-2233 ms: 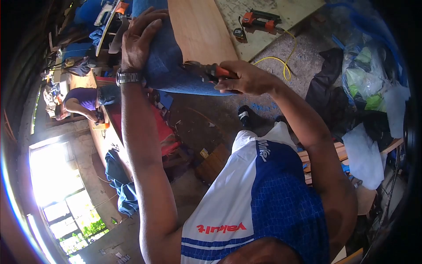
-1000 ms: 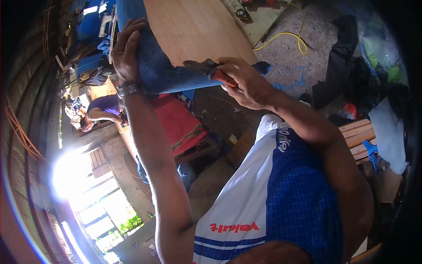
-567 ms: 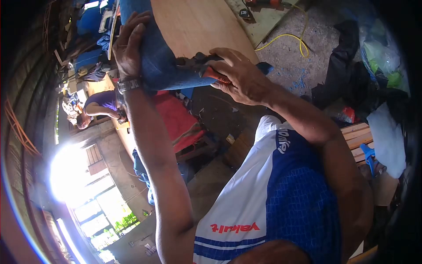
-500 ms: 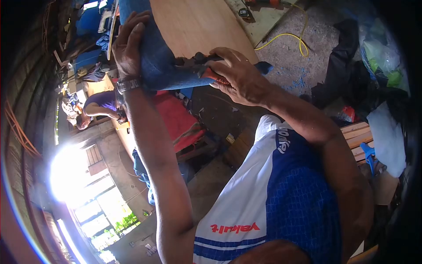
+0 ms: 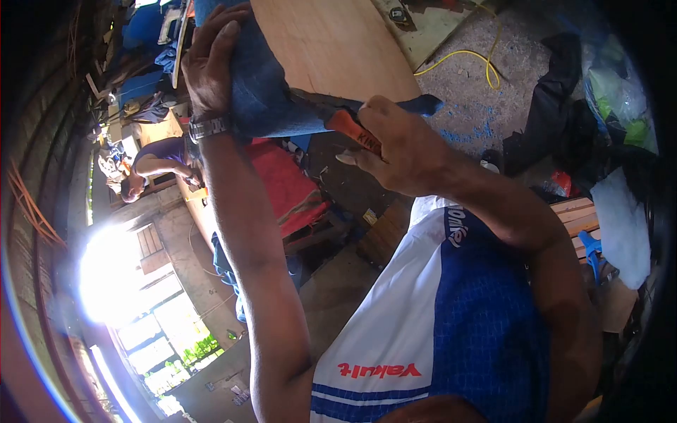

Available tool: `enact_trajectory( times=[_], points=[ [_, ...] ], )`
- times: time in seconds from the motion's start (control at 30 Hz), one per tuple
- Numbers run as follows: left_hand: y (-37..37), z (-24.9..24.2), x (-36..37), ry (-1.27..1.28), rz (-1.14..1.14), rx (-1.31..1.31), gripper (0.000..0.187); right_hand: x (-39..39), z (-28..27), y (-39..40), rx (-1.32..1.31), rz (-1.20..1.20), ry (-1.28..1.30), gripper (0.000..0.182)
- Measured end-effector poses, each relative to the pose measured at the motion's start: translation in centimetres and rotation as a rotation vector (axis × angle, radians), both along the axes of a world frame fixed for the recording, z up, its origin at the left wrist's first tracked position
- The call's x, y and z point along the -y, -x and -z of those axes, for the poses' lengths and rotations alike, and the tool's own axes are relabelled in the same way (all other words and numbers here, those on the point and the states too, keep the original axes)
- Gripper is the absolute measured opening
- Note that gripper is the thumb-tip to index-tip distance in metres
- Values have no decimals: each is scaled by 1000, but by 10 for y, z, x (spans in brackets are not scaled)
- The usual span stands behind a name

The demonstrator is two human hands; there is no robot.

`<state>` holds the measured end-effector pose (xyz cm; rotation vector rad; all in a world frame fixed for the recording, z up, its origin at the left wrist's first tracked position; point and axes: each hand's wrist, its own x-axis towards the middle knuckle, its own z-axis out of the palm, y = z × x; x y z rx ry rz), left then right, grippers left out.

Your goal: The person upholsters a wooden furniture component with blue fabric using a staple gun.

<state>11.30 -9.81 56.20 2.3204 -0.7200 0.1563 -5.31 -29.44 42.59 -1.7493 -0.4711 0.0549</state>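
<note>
Blue denim cloth [image 5: 257,92] lies over the near end of a light wooden board, its loose strip reaching right. My left hand [image 5: 209,67], with a watch on its wrist, grips the cloth at its left edge, thumb beside the fingers. My right hand [image 5: 398,144] is closed round the orange-and-black handle of a pair of shears [image 5: 345,128]. Their dark blades point left and meet the cloth's cut edge. How far the blades are apart is hard to make out.
The plywood board [image 5: 331,46] stretches away ahead. A yellow cord [image 5: 458,56] lies on the floor at right, near a tape measure [image 5: 400,15]. Red cloth [image 5: 282,187] hangs below the denim. Another person [image 5: 161,158] bends over a table at left.
My right hand has moved slightly right and rolled, bringing lettering on the orange handle into view. My left hand stays on the denim, which has shifted slightly right in view.
</note>
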Motion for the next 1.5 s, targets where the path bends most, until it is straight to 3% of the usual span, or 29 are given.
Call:
enact_trajectory(
  times=[0.17, 0.27, 0.47, 0.57, 0.67, 0.77, 0.97, 1.1, 1.3, 1.5],
  points=[
    [0, 4, 4, 50, 31, -35, 27, 13, -12, -2, -67, -91, 65, 36],
    [5, -3, 10, -108, -44, 34, 27, 7, -9, -2, -170, -125, -5, 33],
    [-5, 2, -3, -198, -1, 174, 28, -35, 24, 6, -304, -194, -516, 26],
    [-7, 1, -4, -250, 68, 223, 29, -77, 53, 9, -336, -287, -901, 24],
    [-5, 2, -6, -246, 52, 232, 31, -92, 48, 10, -364, -337, -1187, 22],
    [-7, 3, -12, -186, 133, 186, 31, -108, 57, 9, -387, -264, -1082, 23],
    [-7, 3, -13, -179, 172, 179, 33, -46, 39, 21, 257, 479, -48, 40],
    [-13, 4, -16, -150, 248, 187, 32, -27, 49, 1, 297, 306, -23, 50],
    [-8, 2, -14, -190, 178, 196, 31, -27, 47, -11, 363, 274, -35, 47],
    [-6, 2, -9, -200, 113, 184, 32, -47, 58, -7, 151, 90, -442, 31]
  ],
)
